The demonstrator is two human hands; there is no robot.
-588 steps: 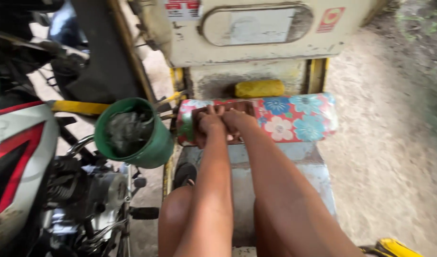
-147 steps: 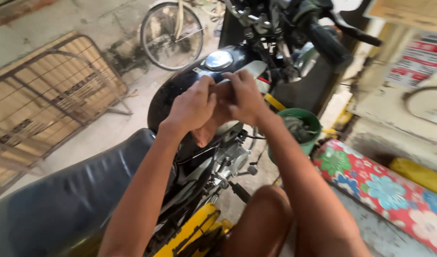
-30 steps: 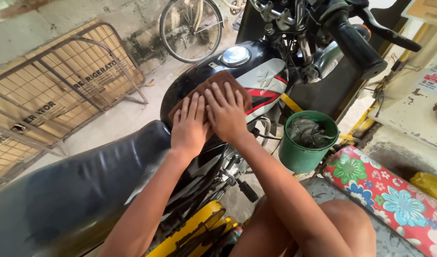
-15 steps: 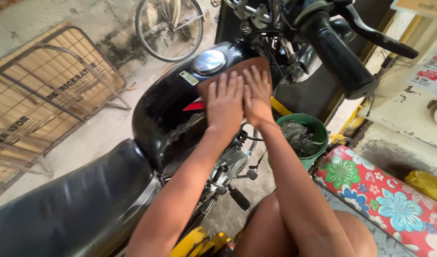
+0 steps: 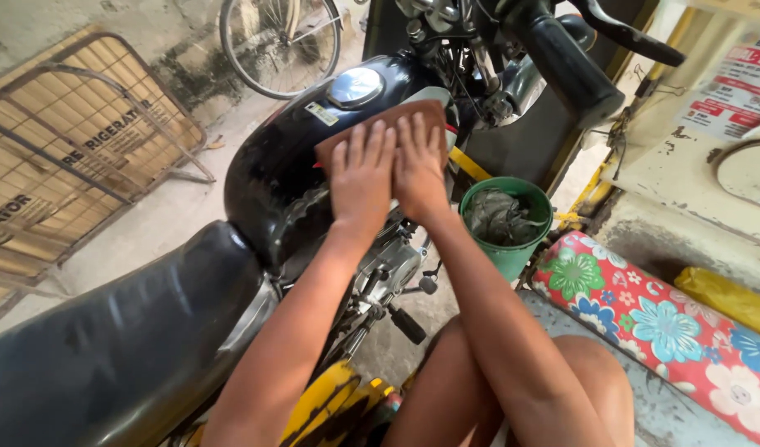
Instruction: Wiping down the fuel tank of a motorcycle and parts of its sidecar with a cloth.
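Brown cloth (image 5: pixel 378 124) lies on the shiny black motorbike tank (image 5: pixel 272 165), below its round silver cap (image 5: pixel 355 85). My left hand (image 5: pixel 362 178) and right hand (image 5: pixel 419 170) press flat, fingers open. I should push evenly.

green bucket (image 5: pixel 512 248), floral cushion (image 5: pixel 661 323), bicycle wheel (image 5: pixel 268 45), wire rack (image 5: pixel 74 157).

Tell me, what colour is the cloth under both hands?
Brown. The cloth lies on the black fuel tank, seen in the head view.

Both forearms are bare with no sleeves, the hands (image 5: pixel 388 170) wear no gloves, and the knees are uncovered.
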